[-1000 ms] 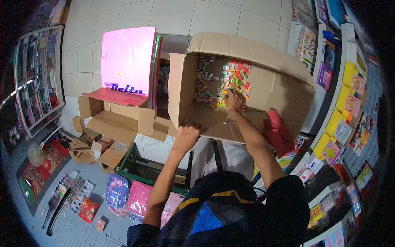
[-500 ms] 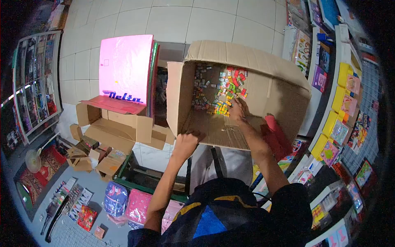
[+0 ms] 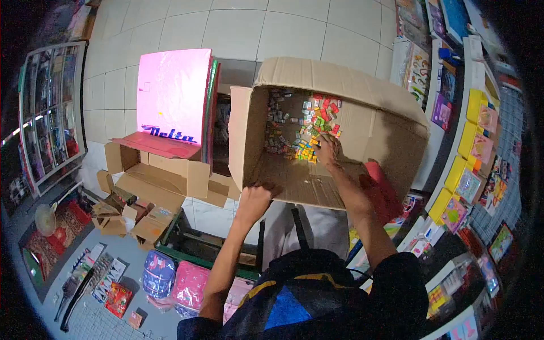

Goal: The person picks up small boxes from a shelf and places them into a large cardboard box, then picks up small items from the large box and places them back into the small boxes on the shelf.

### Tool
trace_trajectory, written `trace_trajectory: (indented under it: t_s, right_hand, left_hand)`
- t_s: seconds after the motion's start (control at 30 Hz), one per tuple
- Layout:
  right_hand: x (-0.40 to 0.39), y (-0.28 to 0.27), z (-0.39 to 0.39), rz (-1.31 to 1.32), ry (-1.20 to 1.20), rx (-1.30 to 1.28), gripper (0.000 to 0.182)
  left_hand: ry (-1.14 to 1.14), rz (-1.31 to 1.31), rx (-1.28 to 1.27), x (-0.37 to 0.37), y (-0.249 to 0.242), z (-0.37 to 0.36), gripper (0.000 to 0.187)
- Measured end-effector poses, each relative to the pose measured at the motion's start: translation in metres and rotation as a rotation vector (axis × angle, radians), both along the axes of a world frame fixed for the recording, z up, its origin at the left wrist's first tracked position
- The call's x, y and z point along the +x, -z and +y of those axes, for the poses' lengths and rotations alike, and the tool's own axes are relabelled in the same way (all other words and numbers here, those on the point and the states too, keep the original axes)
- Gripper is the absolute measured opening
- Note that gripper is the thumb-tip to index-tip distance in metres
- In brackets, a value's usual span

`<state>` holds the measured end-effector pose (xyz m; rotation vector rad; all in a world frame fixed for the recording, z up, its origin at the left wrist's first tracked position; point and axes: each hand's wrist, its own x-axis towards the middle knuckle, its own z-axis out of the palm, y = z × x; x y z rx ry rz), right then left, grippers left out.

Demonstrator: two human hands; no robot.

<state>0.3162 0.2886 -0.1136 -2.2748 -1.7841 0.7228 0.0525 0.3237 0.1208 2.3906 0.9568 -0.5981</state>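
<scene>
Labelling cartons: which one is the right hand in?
The biggest carton, right of the pink board; the right hand is at its small coloured pieces.

Left hand (image 3: 256, 198) curled, knuckles up; right hand (image 3: 327, 153) farther forward, fingers bent.

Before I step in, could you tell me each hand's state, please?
Left hand: closed on the large cardboard box's near edge.
Right hand: at the small colourful boxes inside; whether it holds any cannot be told.

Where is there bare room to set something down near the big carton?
Bare tiles lie beyond the big carton; inside, bare cardboard lies between the colourful pieces and right wall. Crowded: left of the right hand, where pieces spread.
</scene>
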Motion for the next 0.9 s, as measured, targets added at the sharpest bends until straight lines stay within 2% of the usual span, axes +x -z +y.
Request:
trace_trajectory:
  t_s: [0.03, 0.1, 0.23, 0.3, 0.37, 0.43, 0.47, 0.5, 0.6, 0.63, 0.7, 0.73, 0.8, 0.87, 0.9]
  right_hand:
    - [-0.005, -0.014, 0.005, -0.068, 0.010, -0.057, 0.024]
    - [-0.008, 0.000, 0.006, -0.029, 0.014, -0.023, 0.025]
    - [-0.021, -0.001, 0.005, -0.106, 0.057, 0.060, 0.025]
    - [-0.023, 0.009, 0.010, 0.158, 0.317, 0.043, 0.026]
    - [-0.029, -0.016, 0.019, -0.205, 0.197, -0.053, 0.028]
    - [-0.024, -0.007, 0.013, -0.224, 0.114, 0.023, 0.029]
    - [-0.024, -0.020, 0.020, -0.232, 0.073, 0.065, 0.030]
    - [-0.018, -0.036, 0.028, -0.011, 0.169, -0.214, 0.030]
    - [-0.006, -0.037, 0.016, -0.182, -0.009, -0.078, 0.033]
    - [0.001, 0.001, 0.003, -0.202, 0.004, 0.031, 0.036]
    - [0.002, -0.006, 0.017, -0.127, 0.092, -0.092, 0.037]
    - [-0.001, -0.008, 0.016, 0.010, 0.136, -0.104, 0.037]
    - [-0.007, -0.015, 0.009, 0.216, 0.216, -0.148, 0.036]
    - [-0.004, -0.066, 0.023, 0.343, 0.289, -0.187, 0.035]
    - [-0.001, -0.046, 0.020, 0.371, 0.279, -0.214, 0.033]
  left_hand:
    - [-0.016, -0.026, 0.019, 0.002, -0.005, 0.003, 0.021]
    - [-0.042, -0.079, 0.052, 0.009, -0.019, 0.011, 0.019]
    - [-0.037, 0.006, 0.017, 0.007, -0.011, 0.004, 0.016]
    - [-0.007, 0.077, -0.008, 0.004, -0.004, 0.001, 0.015]
    - [-0.026, 0.060, -0.019, 0.007, -0.009, 0.003, 0.015]
    - [-0.074, -0.058, 0.046, 0.014, -0.022, 0.009, 0.012]
    - [-0.057, -0.017, 0.022, 0.013, -0.019, 0.009, 0.012]
    - [-0.042, 0.025, -0.003, 0.010, -0.013, 0.005, 0.013]
    - [-0.033, 0.024, -0.005, 0.008, -0.016, 0.002, 0.013]
    - [-0.037, 0.001, 0.015, 0.010, -0.017, 0.005, 0.013]
    - [-0.020, 0.019, 0.073, 0.010, -0.007, 0.004, 0.013]
    - [-0.009, 0.041, 0.083, 0.006, -0.010, -0.001, 0.013]
    - [-0.030, 0.090, -0.005, 0.005, -0.009, -0.004, 0.017]
    - [-0.053, 0.056, -0.010, 0.012, -0.018, 0.001, 0.022]
    - [-0.051, 0.175, -0.165, 0.018, -0.023, 0.007, 0.026]
